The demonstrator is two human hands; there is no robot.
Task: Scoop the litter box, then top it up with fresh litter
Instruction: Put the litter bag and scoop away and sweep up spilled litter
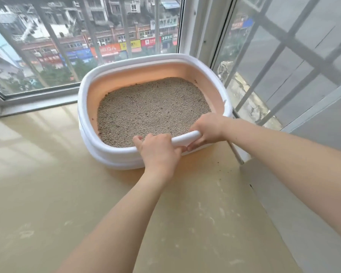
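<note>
Hands grip the litter box (pixel 87 99) at its near rim: left hand (pixel 159 152) and right hand (pixel 207 129) side by side, fingers curled over (grey litter (pixel 152 111) inside), box in the floor's (pixel 47 194) window corner.

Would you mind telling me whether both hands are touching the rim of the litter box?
Touching. The head view shows the left hand and right hand both curled over the near white rim of the litter box.

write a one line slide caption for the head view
Both hands, left and right, grip the near rim of a litter box by a corner window.
</note>
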